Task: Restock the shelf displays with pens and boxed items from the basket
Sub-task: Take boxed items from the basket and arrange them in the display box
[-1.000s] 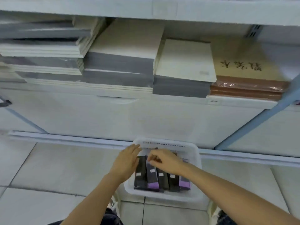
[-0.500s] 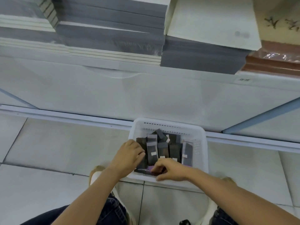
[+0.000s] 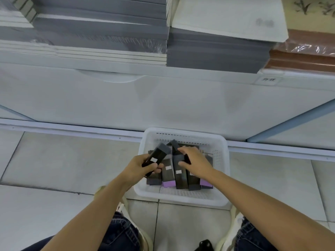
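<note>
Head view: both hands in the basket, restocking seemingly at an early stage.

Grip of the left hand (image 3: 139, 165) is wrapped round a dark box (image 3: 157, 156), tilted up and raised over the basket's left side. Grip of the right hand (image 3: 196, 163) pinches a second box (image 3: 187, 158) between thumb and fingers, low among the pile. Under them a row of dark and purple-ended boxes (image 3: 178, 176) lies in the white basket (image 3: 181, 198), which sits on the floor (image 3: 63, 163) at the foot of the shelf (image 3: 199, 77). Stacked pads (image 3: 101, 33) fill the shelf above. No pens show. With the basket this full, most stock appears unshelved, and no display slot for these boxes is in sight.
</note>
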`<control>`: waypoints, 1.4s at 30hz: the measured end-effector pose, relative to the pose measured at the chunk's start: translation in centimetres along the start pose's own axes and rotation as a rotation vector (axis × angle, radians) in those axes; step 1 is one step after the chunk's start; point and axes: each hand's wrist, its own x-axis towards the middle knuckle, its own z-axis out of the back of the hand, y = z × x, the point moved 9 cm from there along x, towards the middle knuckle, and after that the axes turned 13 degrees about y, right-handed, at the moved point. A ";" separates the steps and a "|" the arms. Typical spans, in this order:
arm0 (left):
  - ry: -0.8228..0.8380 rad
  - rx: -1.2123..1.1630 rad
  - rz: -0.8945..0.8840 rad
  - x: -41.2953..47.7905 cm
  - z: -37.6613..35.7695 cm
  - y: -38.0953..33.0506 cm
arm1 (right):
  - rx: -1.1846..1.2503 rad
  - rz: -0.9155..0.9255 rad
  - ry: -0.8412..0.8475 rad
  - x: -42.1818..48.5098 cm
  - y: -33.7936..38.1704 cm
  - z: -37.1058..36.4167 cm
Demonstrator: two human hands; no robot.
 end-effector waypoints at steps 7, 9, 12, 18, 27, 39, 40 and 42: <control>-0.013 -0.058 0.015 -0.1 -0.5 0.6 | -0.099 -0.094 -0.051 0.8 -1.4 -0.6; -0.039 -0.055 0.007 -0.1 -0.5 0.6 | 0.134 -0.034 0.021 0.5 -1.3 0.0; -0.056 -0.032 0.009 -0.1 -0.5 0.2 | 0.337 0.058 0.103 -0.6 0.1 2.0; 0.033 -0.277 -0.046 -0.9 -2.5 -2.9 | 0.577 0.241 0.187 -3.6 6.5 8.2; 0.137 -0.390 -0.327 -6.8 -2.9 -14.4 | 0.620 0.435 -0.170 -8.9 16.6 16.5; -0.043 -0.281 -0.578 -20.6 0.2 -25.3 | 0.819 0.826 -0.164 -20.0 30.9 23.0; -0.051 -0.286 -0.608 -21.5 0.4 -26.5 | 0.845 0.883 -0.120 -20.9 32.3 23.8; -0.055 -0.297 -0.655 -23.0 0.7 -28.8 | 0.877 0.976 -0.028 -22.7 34.7 25.3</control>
